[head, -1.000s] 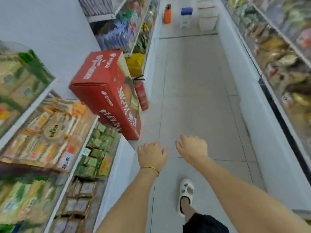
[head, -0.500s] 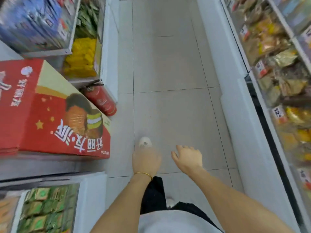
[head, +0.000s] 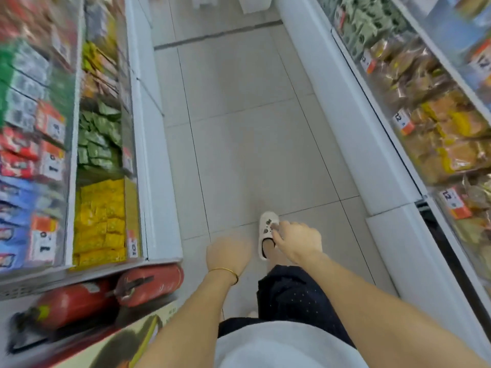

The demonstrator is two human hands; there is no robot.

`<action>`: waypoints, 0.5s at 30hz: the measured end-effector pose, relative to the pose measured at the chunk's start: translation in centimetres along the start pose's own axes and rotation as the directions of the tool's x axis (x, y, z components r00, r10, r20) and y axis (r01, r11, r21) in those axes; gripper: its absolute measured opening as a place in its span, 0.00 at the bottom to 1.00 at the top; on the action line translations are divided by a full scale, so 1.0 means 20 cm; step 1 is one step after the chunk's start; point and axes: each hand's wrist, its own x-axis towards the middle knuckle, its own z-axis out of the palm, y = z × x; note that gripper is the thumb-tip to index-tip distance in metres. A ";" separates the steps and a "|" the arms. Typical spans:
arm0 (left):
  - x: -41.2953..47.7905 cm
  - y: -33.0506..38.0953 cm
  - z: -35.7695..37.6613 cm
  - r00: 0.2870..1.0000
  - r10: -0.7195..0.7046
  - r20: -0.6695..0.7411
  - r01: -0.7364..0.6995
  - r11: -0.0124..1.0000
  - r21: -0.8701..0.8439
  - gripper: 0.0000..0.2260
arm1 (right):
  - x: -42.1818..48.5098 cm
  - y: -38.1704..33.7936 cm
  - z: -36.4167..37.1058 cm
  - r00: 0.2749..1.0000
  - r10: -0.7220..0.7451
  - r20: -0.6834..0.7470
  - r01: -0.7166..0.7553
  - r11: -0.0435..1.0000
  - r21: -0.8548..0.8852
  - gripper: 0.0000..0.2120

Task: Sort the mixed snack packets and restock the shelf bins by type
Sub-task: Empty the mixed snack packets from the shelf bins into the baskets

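The yellow snack packets [head: 99, 219] fill a shelf bin [head: 132, 197] well to the left of the left hand [head: 228, 252]. Orange packets [head: 457, 152] line the shelf to the right of the right hand [head: 297, 241]. Both hands hang loose-fingered above the floor [head: 252, 144], holding nothing. Since the earlier frame the yellow bin has come nearer, and the carton [head: 117, 351] has slipped to the lower edge.

Price tags [head: 401, 122] on the right shelf [head: 353, 123] read "12"; left tags [head: 49, 160] too blurred.

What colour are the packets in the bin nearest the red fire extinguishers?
Yellow. The packets sit in the bin just past the fire extinguishers; the head view shows them.
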 end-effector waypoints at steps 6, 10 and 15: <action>0.94 0.13 -0.67 0.999 -0.034 0.000 0.034 0.999 -0.042 0.19 | 0.99 -0.09 -0.66 0.998 -0.030 0.049 0.031 0.999 -0.014 0.15; 1.50 0.19 -1.12 1.000 -0.029 -0.001 0.029 0.998 -0.063 0.19 | 1.59 -0.20 -1.07 0.996 -0.073 0.050 0.075 0.996 -0.052 0.18; 2.33 0.23 -1.61 0.999 -0.036 0.006 0.036 0.997 -0.066 0.16 | 2.44 -0.35 -1.51 0.996 -0.080 0.048 0.084 0.993 -0.087 0.19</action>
